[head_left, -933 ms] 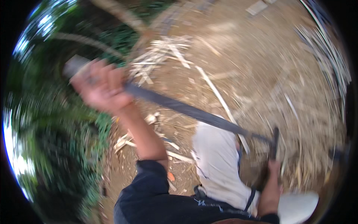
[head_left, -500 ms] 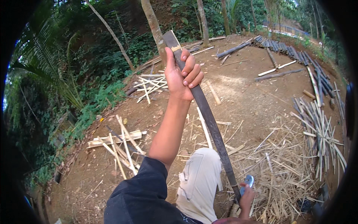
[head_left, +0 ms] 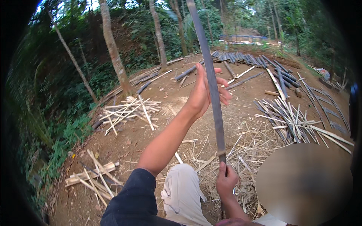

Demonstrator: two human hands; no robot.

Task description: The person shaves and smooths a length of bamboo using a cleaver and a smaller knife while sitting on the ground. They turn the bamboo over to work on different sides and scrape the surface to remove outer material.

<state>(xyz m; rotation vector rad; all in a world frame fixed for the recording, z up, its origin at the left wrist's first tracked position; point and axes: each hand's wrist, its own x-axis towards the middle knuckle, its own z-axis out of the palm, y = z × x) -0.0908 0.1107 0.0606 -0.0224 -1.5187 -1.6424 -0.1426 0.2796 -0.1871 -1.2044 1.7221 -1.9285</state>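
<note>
Left hand [head_left: 205, 92] is open, fingers spread behind a long dark strip [head_left: 217, 116]; can't tell if the palm's touching. Right hand [head_left: 227, 179] is clamped round the strip's lower part, so it's nearly upright. Around that: dirt ground [head_left: 241, 107], trees [head_left: 114, 52] behind, piled pale sticks [head_left: 146, 113], then thin shavings [head_left: 250, 165] by the right hand.

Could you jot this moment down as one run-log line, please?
Left hand: open behind long dark strip, contact unclear | Right hand: gripping dark strip low down | Around: pale sticks, dark poles on ground
</note>
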